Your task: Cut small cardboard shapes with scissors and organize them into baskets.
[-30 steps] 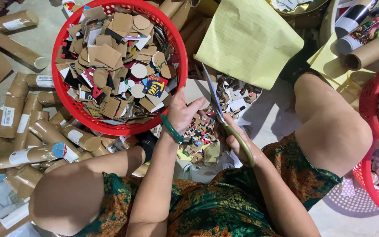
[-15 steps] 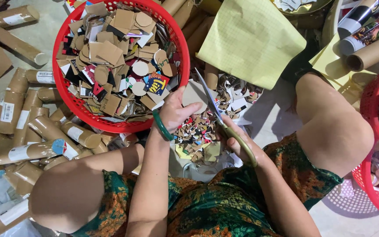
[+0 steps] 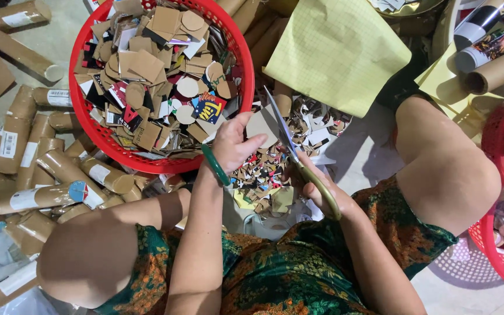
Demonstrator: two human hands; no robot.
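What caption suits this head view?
Left hand holds a cardboard piece; right hand cuts it with scissors beside a red basket.

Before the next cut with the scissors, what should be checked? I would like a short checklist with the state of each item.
1. Left hand grips the cardboard piece: ok.
2. Right hand holds the scissors by the yellow handles: ok.
3. Blades meet the cardboard piece at its right edge: ok.
4. Left fingertips away from the blades: cannot tell, they lie close.
5. Scrap pile lies under the cut to catch offcuts: ok.
6. Red basket within reach of the left hand: ok.
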